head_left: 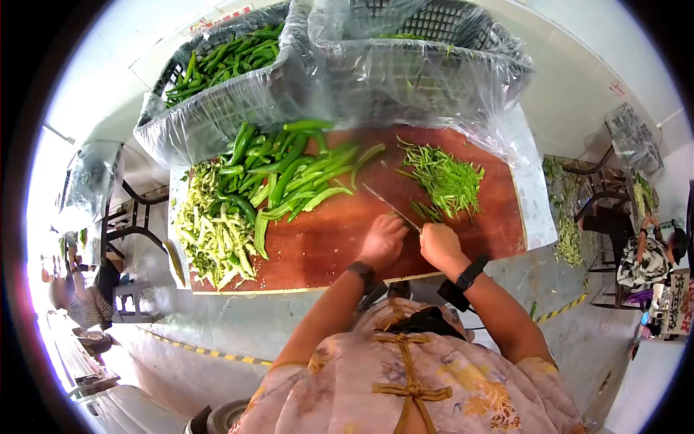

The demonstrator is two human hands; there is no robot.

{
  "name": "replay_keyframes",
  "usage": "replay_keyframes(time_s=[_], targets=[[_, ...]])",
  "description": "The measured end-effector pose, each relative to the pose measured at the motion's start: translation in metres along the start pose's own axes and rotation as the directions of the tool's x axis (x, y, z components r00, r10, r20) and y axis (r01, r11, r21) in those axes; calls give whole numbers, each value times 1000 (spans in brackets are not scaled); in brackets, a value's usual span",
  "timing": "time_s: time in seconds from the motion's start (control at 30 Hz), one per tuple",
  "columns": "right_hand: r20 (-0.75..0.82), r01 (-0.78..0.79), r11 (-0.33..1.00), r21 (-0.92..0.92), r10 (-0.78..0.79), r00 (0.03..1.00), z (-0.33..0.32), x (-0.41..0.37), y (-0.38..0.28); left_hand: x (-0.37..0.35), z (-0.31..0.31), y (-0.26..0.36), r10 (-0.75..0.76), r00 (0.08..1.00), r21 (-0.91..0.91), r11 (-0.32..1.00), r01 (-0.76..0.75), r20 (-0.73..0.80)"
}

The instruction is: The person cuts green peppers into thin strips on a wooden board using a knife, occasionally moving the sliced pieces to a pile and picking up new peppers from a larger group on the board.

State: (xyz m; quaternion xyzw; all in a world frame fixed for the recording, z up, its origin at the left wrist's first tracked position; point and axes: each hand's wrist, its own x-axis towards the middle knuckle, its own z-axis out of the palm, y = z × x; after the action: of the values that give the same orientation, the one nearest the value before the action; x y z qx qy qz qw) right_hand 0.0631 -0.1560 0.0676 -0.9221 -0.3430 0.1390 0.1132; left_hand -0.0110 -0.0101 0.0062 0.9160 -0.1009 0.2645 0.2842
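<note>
The right hand is clamping its grip around the near end of a slim, straight metal knife, whose thin blade is slanting away to the left over the bench, a smooth, glossy red-brown board with a pale edge. The left hand is curling its fingers in a closed bend just beside the blade; whether the grip is pinching anything is hidden. A small cluster of dark green cut strips is lying just beyond the right hand, and past it a loose, tangled heap of thin, bright green shreds is spreading over the wood. To the left, glossy, tapering whole green peppers are piling up beside flatter, lighter green split peppers, some edges curling. Further left, a rough, crumbly mound of pale green and whitish pepper scraps is covering the board's corner. Along the far side, two dark plastic lattice baskets, the left one holding more long green peppers and the right one showing some green inside, are wearing wrinkled, shiny clear film.
</note>
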Motion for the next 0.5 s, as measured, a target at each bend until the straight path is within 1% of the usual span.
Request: replay_keyframes(time_s=[0.1, 0.13, 0.2, 0.23, 0.3, 0.4, 0.43, 0.5], targets=[[-55, 14, 1000, -24, -16, 998, 7, -6, 3, 0, -3, 5, 12, 1000, -1, 1000, -12, 4], [-51, 16, 1000, -24, -18, 999, 11, -1, 4, 1, -2, 3, 8, 1000, -1, 1000, -8, 4], [-140, 67, 998, -4, -67, 988, 19, 13, 6, 1, 0, 2, 33, 999, -7, 999, -33, 9], [-139, 75, 997, -5, -75, 987, 18, 22, 5, 1, 1, 1, 29, 1000, -1, 1000, -29, 7], [-136, -4, 1000, -28, 0, 991, 20, 36, -4, 0, 0, 0, 35, 999, -67, 997, -37, -38], [-138, -13, 1000, 10, 14, 990, 14, 33, 1, -1, 1, 0, 32, 999, -37, 999, -32, -2], [-170, -14, 999, 38, 20, 985, 12, 28, 5, -2, 1, 1, 32, 999, -40, 999, -32, -2], [-175, -16, 999, 38, 22, 984, 6, 14, 10, -1, -1, 0, 19, 1000, -42, 999, -19, -6]])
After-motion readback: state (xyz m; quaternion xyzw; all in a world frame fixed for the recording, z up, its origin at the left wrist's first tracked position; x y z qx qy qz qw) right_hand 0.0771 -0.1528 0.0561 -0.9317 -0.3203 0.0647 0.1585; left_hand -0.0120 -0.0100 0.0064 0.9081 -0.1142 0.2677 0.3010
